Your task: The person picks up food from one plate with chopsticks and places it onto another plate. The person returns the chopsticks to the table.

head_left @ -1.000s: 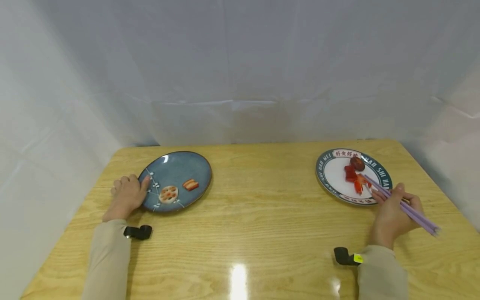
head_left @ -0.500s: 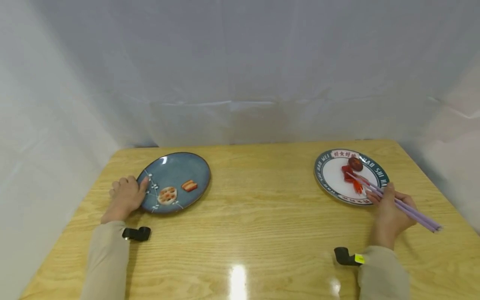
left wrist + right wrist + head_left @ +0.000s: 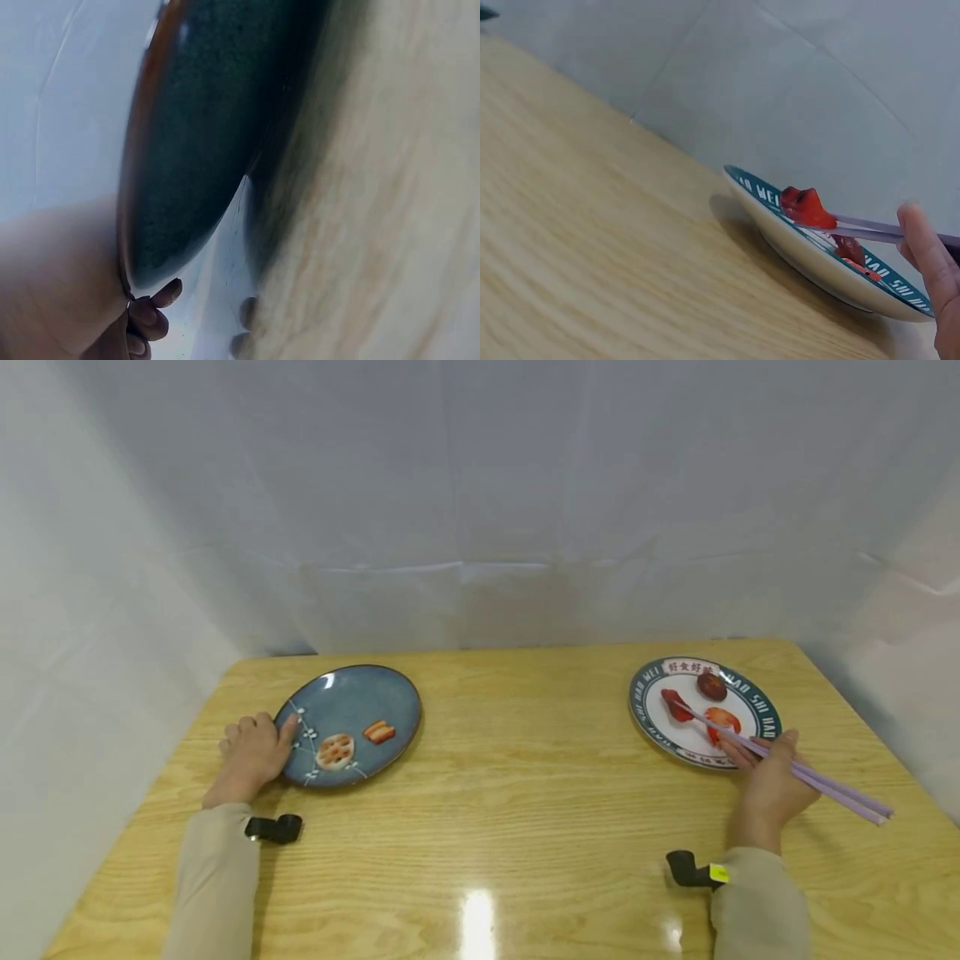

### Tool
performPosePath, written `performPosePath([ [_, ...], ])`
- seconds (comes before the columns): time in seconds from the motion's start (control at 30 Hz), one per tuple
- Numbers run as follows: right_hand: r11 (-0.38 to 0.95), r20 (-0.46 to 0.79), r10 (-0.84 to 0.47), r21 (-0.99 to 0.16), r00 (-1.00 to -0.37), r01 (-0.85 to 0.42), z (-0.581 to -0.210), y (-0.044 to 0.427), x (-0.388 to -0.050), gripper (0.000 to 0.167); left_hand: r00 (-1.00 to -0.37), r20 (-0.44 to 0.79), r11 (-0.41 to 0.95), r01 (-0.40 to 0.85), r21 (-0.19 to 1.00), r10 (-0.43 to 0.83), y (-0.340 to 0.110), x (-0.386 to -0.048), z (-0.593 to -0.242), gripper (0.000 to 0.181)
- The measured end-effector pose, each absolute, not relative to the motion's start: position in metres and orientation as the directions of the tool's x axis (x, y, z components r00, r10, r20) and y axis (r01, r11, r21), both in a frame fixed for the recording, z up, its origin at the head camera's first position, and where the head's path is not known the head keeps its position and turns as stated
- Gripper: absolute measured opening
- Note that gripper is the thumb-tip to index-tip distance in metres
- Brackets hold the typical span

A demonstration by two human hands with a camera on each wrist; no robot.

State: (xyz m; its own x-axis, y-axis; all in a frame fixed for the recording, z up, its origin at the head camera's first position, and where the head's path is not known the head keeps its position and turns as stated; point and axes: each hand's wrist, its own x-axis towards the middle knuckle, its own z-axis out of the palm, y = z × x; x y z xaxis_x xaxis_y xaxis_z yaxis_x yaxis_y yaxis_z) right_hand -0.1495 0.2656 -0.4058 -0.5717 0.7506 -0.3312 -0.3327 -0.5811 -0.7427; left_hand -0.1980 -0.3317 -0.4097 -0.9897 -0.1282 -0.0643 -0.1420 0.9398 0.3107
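Purple chopsticks [image 3: 813, 777] lie in the grip of my right hand [image 3: 772, 789], by the near right rim of the white plate with a green border [image 3: 651, 727]. Their tips meet a red piece [image 3: 677, 705] at the plate's left; in the right wrist view the red piece [image 3: 816, 212] sits between the tips. An orange-red piece [image 3: 722, 723] and a dark brown round piece [image 3: 712, 687] lie beside it. My left hand [image 3: 251, 756] holds the left rim of the blue plate [image 3: 367, 693], thumb on top, its fingers partly seen below the rim in the left wrist view.
On the blue plate lie a lotus-root slice [image 3: 335, 751] and a striped reddish piece [image 3: 379, 732]. Both plates stand on a wooden table [image 3: 510, 777], far apart. Behind the table hangs a pale sheet [image 3: 480, 510].
The chopstick tips have moved left across the white plate, and the red piece has shifted left, away from the brown and orange-red pieces. My left hand stays at the blue plate.
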Motion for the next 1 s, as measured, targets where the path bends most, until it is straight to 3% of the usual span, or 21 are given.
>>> performPosePath([
  [0.27, -0.759, -0.498, 0.637, -0.54, -0.588, -0.364, -0.405, 0.2713, -0.1461, 0.028, -0.991, -0.055, 0.94, -0.13, 0.316, -0.118, -0.3322, -0.1982, -0.4098, 0.071],
  [0.73, -0.808, -0.553, 0.587, -0.442, -0.591, -0.39, -0.4074, 0.2753, -0.1459, 0.02, -0.993, -0.046, 0.941, -0.115, 0.318, -0.106, -0.3327, -0.1993, -0.4088, 0.071],
  [1.0, -0.814, -0.57, 0.577, -0.454, -0.584, -0.362, -0.4082, 0.2743, -0.1441, 0.023, -0.993, -0.045, 0.942, -0.118, 0.315, -0.11, -0.3354, -0.1987, -0.4108, 0.073],
])
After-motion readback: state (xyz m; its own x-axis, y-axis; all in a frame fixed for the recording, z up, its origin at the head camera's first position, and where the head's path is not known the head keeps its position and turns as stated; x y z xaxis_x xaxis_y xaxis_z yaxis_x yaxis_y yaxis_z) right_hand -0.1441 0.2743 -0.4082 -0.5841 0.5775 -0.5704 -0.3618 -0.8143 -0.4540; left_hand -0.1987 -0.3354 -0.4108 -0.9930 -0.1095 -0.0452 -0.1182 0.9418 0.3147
